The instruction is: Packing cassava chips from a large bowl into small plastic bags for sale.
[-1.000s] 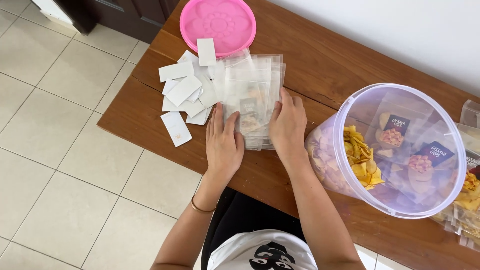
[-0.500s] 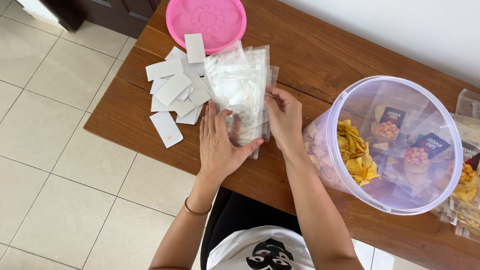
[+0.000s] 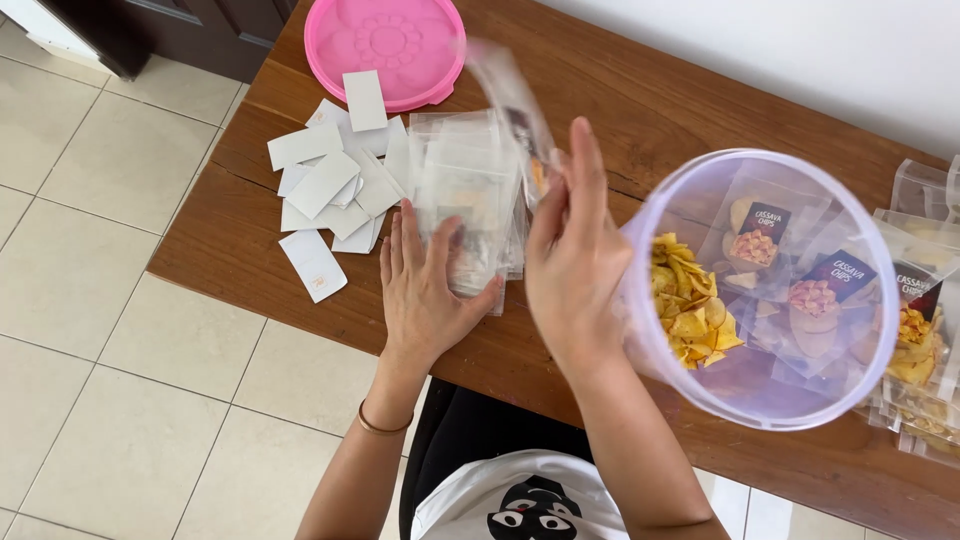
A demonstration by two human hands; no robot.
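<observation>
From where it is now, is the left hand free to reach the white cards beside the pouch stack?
Probably yes. The left hand lies flat on the pouch stack, holding nothing, and the white cards lie just beside it with nothing between.

The pouch (image 3: 510,100) in the right hand (image 3: 572,262) is motion-blurred; its contents cannot be told. The left hand (image 3: 425,290) hides the near edge of the stack (image 3: 465,190). Filled packs (image 3: 925,340) run off the right edge. The pink lid (image 3: 385,45) is cut off at top.

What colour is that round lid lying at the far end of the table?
The round lid is pink, with a moulded flower pattern; the head view shows it plainly.
</observation>
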